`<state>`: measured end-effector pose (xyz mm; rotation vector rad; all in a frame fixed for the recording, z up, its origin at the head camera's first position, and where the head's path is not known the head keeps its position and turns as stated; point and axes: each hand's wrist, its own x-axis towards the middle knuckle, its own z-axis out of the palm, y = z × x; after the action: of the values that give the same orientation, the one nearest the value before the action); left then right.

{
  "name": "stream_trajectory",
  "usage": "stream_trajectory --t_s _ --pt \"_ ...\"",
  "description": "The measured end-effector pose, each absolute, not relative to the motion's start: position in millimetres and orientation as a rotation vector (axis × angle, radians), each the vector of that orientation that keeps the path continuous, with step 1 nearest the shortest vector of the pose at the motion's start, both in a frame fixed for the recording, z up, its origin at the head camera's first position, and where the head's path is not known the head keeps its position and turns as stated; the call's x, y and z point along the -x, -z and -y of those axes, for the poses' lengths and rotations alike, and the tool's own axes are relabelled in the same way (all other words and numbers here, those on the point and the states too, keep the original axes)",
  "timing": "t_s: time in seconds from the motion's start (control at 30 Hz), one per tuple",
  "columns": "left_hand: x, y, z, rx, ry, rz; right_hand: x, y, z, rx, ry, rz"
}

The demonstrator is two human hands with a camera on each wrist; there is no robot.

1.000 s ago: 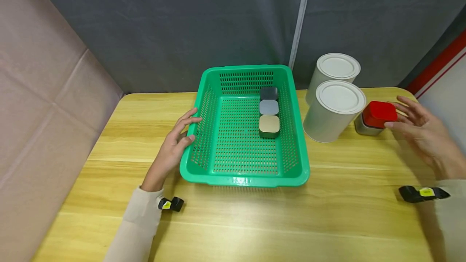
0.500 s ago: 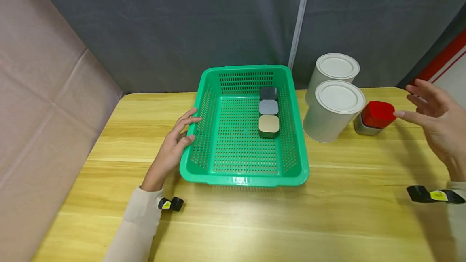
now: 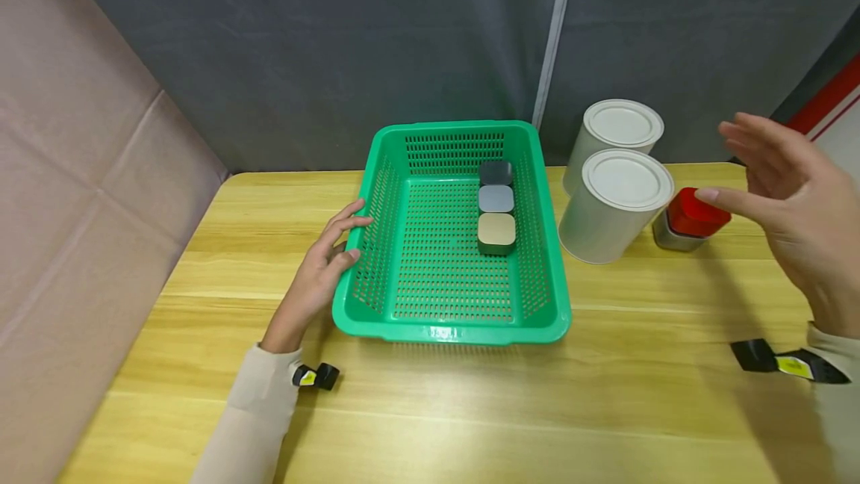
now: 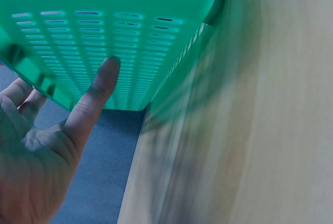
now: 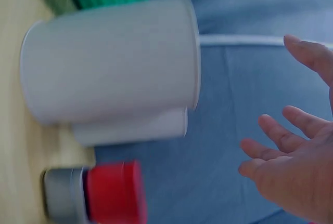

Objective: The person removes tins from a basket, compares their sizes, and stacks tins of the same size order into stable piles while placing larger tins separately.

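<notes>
In the head view my left hand (image 3: 316, 275) rests at the left rim of a green plastic basket (image 3: 450, 333), its fingers fairly straight and its index fingertip over the edge. In the left wrist view the thumb (image 4: 93, 99) extends in front of the basket's slotted wall (image 4: 119, 42). My right hand (image 3: 799, 208) is raised with fingers spread, holding nothing. Beside it, nearer the cans, a red square-sided tin (image 3: 695, 213) sits on a silver tin (image 3: 677, 242). The right wrist view shows a gap between the fingers and the red tin (image 5: 114, 192).
Two large white lidded cans (image 3: 614, 208) stand between the basket and the small tins. Inside the basket, along its right side, stand a beige-topped tin (image 3: 496, 230), a grey-topped one (image 3: 496, 199) and a dark one (image 3: 496, 172). A grey curtain (image 3: 336, 58) hangs behind the table.
My right hand has let go of the red tin, drawn back to the right, then risen and come slightly left. The red tin stays on the silver one. My left hand has not moved.
</notes>
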<state>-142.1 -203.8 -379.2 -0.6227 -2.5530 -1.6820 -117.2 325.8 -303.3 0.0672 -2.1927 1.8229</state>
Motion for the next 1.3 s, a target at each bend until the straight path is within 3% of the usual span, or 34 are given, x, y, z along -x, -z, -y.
stream_trajectory --t_s 0.33,0.67,1.3 --pt "142.7 379.5 204.1 0.622 1.680 2.554 115.5 280.5 -279.1 -0.189 -2.105 2.084" --pt "142.8 380.1 204.7 0.623 1.676 2.551 115.1 262.7 -233.6 -0.384 -1.813 2.446" --pt "142.5 378.2 203.3 0.608 1.671 2.558 149.3 286.7 -169.3 -0.548 -1.887 2.683"
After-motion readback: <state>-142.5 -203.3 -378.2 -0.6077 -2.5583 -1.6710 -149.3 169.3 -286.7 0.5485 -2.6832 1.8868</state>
